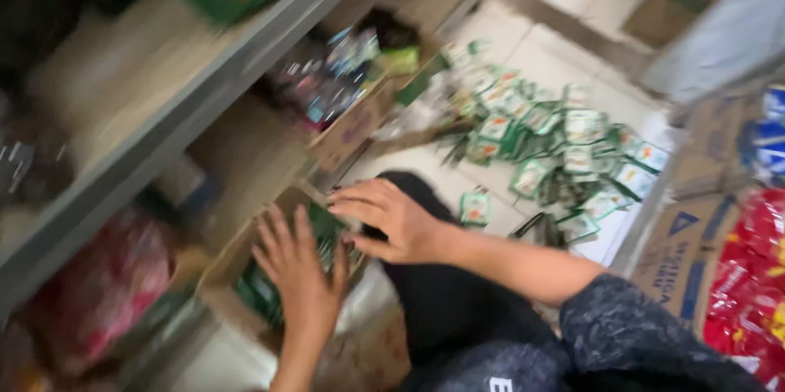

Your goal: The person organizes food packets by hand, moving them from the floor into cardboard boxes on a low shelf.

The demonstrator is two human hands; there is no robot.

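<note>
The picture is motion-blurred. My left hand lies flat, fingers spread, on green sachets inside an open cardboard box on the lowest shelf. My right hand reaches over the box's near edge, fingers slightly curled, touching the green sachets at the box's top; whether it grips any I cannot tell. My knee in dark trousers is beside the box.
A pile of green and white sachets lies on the tiled floor. A second open box of mixed packets sits on the shelf behind. Metal shelving runs overhead at left. Cardboard cartons and red packets stand at right.
</note>
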